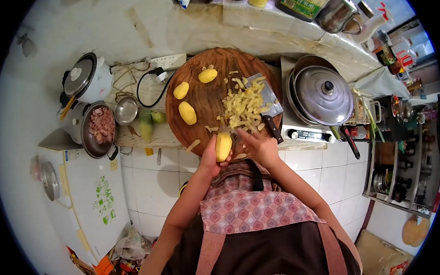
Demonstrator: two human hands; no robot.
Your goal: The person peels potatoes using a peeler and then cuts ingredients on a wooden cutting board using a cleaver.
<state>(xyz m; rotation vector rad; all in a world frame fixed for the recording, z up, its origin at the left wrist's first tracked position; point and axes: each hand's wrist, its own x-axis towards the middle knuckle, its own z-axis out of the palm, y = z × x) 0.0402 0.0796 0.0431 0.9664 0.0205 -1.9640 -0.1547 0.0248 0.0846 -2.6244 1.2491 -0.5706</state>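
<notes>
Near the front edge of the round wooden board (199,92), my left hand (211,157) holds a peeled yellow potato (223,147). My right hand (261,148) is just right of that potato, with its fingers apart and nothing visible in them. Beyond the hands lies a heap of cut potato pieces (243,105). A cleaver (271,99) rests partly under the heap, its black handle close to my right hand. Three whole potatoes lie on the board's left half: one at the back (207,76), one at the left (181,90), and one lower down (187,113).
A lidded pan (322,92) sits on the cooktop (309,135) at the right. On the left are a pan of raw meat (101,124), a small metal bowl (126,110), green vegetables (147,124) and a rice cooker (89,79). Bottles line the back ledge.
</notes>
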